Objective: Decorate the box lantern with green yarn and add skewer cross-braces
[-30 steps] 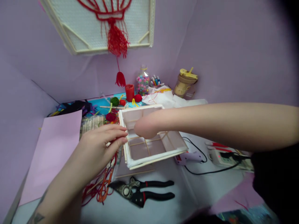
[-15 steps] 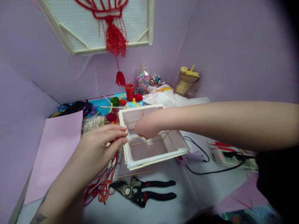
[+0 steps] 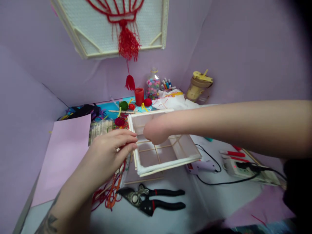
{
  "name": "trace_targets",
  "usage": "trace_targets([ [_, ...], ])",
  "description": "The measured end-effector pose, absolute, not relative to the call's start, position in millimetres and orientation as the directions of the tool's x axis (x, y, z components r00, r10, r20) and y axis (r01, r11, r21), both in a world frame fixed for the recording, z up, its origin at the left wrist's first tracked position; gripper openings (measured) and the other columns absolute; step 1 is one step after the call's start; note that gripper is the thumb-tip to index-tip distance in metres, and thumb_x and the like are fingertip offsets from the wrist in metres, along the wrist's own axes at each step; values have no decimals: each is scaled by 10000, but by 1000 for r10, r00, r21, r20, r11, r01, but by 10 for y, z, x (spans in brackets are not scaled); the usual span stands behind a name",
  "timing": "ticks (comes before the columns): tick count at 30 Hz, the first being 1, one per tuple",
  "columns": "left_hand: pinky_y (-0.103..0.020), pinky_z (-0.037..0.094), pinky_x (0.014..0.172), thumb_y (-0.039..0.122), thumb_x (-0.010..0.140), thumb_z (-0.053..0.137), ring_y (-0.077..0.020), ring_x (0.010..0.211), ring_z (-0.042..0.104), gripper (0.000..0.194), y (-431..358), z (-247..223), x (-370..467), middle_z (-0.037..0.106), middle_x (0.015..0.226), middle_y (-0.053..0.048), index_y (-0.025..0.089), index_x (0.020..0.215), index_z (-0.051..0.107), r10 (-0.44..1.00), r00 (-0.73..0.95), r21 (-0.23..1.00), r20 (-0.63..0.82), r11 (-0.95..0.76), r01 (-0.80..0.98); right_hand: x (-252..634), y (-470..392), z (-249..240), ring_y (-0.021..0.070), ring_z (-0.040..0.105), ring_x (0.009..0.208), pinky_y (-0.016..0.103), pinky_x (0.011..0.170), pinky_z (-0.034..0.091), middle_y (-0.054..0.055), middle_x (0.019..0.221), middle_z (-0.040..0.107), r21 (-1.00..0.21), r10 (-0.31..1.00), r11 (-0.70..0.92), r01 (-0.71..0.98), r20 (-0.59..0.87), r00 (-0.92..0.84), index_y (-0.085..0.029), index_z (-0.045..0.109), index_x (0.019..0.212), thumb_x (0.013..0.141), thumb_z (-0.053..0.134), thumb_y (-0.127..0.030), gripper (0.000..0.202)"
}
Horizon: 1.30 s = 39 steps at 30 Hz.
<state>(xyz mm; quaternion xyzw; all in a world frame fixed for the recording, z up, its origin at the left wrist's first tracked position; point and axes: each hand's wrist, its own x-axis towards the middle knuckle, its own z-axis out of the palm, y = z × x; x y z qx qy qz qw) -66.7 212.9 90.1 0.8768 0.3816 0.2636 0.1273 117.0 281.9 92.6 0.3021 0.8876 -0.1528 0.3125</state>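
Observation:
A box-shaped frame (image 3: 168, 163) of thin wooden sticks, with translucent sheet walls and a padded white rim, rests on the table with its open side up. Its left rim is gripped by my left hand (image 3: 112, 151), fingertips over the edge. My right hand (image 3: 157, 129) reaches down inside the box, near its far left part; the fingers are hidden behind the hand. Just below the box lie black-handled pruning shears (image 3: 152, 199). To its right is a lilac glue gun (image 3: 203, 166) with a black cord.
Orange scissors (image 3: 113, 195) and red yarn lie left of the shears. A pink sheet (image 3: 62, 159) leans at left. Behind stand a red candle (image 3: 139, 97), a jar of pompoms (image 3: 153, 85) and a lidded cup (image 3: 198, 86). A power strip (image 3: 251, 170) lies right. A tasselled frame (image 3: 104, 53) hangs above.
The whole view has shifted slightly, so things appear a little further right. My left hand stays at the rim, and my right hand is still inside the box.

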Motion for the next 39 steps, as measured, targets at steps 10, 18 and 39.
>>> trace_targets([
  [10, -340, 585, 795, 252, 934, 590, -213, 940, 728, 159, 2128, 887, -665, 763, 1004, -24, 202, 916, 739, 726, 584, 420, 364, -687, 593, 1166, 2744, 1018, 191, 663, 856, 369, 801, 525, 73, 941, 716, 42, 421, 802, 596, -747, -514, -118, 712, 953, 912, 610, -149, 114],
  [18, -336, 581, 826, 257, 939, 578, -207, 967, 717, 174, 2108, 901, -671, 762, 1020, -26, 213, 916, 745, 737, 584, 436, 341, -674, 597, 1184, 2698, 1024, 253, 667, 829, 376, 755, 471, 141, 990, 752, 41, 443, 787, 616, -732, -517, -98, 760, 1048, 836, 575, -60, 284],
  [39, -372, 587, 878, 397, 929, 573, -216, 956, 727, 239, 2140, 906, -664, 773, 998, -41, 243, 885, 750, 772, 540, 450, 335, -635, 628, 1251, 2760, 916, 212, 664, 1011, 426, 892, 557, 66, 1121, 680, 23, 399, 838, 545, -706, -585, -137, 663, 1084, 947, 636, -299, 214],
])
